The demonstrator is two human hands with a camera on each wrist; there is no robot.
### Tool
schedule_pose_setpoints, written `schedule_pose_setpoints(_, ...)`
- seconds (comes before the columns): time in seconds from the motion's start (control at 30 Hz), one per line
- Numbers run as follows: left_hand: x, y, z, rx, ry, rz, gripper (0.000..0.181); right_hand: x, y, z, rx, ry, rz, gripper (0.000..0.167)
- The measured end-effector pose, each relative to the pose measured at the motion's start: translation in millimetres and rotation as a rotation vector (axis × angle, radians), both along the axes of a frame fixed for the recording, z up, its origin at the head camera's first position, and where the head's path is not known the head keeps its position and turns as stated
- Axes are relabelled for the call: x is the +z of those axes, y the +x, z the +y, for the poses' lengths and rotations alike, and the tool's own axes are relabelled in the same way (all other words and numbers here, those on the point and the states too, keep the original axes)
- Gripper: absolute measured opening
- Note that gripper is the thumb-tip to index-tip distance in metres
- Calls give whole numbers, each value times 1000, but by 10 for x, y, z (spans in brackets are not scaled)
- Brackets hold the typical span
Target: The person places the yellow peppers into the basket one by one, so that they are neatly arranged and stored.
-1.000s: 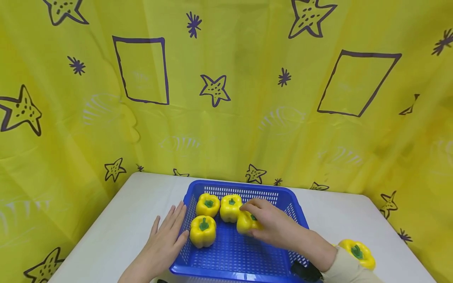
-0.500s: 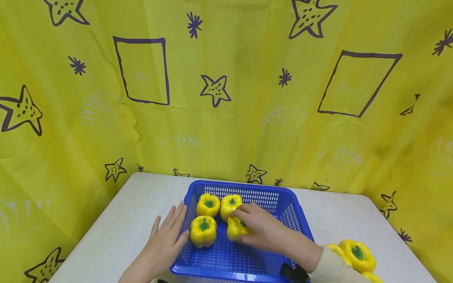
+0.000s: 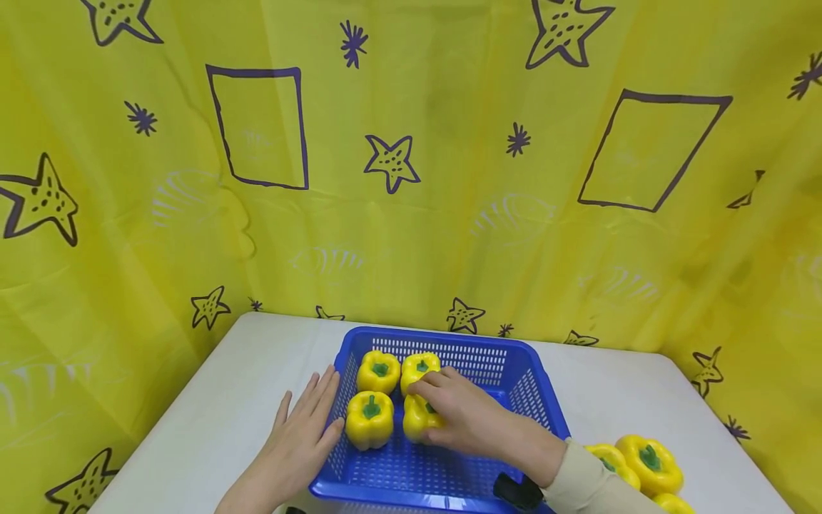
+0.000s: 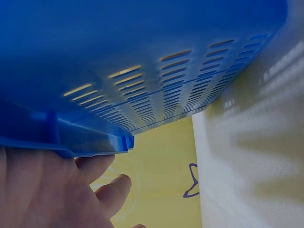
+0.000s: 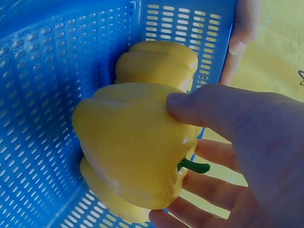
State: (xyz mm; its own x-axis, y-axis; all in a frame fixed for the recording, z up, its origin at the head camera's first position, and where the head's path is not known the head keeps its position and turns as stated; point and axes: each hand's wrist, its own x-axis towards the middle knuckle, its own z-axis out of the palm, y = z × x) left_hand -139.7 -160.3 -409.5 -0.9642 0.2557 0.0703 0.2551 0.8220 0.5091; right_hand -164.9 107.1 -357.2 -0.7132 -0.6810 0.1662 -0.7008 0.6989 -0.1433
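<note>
In the head view my right hand (image 3: 465,414) grips a yellow bell pepper (image 3: 417,420) inside a blue plastic basket (image 3: 424,503). The right wrist view shows the thumb on one side of this pepper (image 5: 133,142) and the fingers on the other, its green stem facing the palm. Three more yellow peppers stand in the basket: one at the back left (image 3: 377,371), another beside it (image 3: 419,368), and a third (image 3: 369,421) in front. My left hand (image 3: 298,435) rests against the basket's left rim with straight fingers, under the rim (image 4: 71,153) in the left wrist view.
Several yellow peppers (image 3: 648,464) lie on the white table (image 3: 610,385) to the right of the basket, partly behind the right sleeve (image 3: 591,478). A yellow patterned curtain (image 3: 449,235) hangs behind and along both sides.
My right hand has moved left with its pepper, closer to the front-left pepper. More of the peppers on the right of the table now show. The left hand stays put.
</note>
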Motion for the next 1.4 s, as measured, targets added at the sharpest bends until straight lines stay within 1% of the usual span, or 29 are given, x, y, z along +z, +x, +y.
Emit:
schedule_pose_setpoints(0.23,-1,-4,1,-1,-1,-4,65,28,-32,-47,-10,34,-71,52)
schedule_pose_setpoints(0.47,2,-6,6,0,-3,-8,65,7,-62,-83,-1,43,-65,48)
schedule_pose_setpoints(0.8,2,-6,8,0,-1,-3,65,-13,-85,-107,-6,53,-80,45)
schedule_pose_setpoints(1.03,6,-10,4,4,-6,-7,65,3,-95,-112,3,90,-18,43)
schedule_pose_setpoints(1.13,11,-8,2,6,-6,-8,65,-3,-95,-120,17,93,-10,42)
schedule_pose_setpoints(1.3,14,-5,7,0,-3,-5,65,-1,-85,-130,14,95,-29,42)
schedule_pose_setpoints(1.4,13,-4,7,-2,-2,0,65,18,-83,-123,-8,89,-49,44)
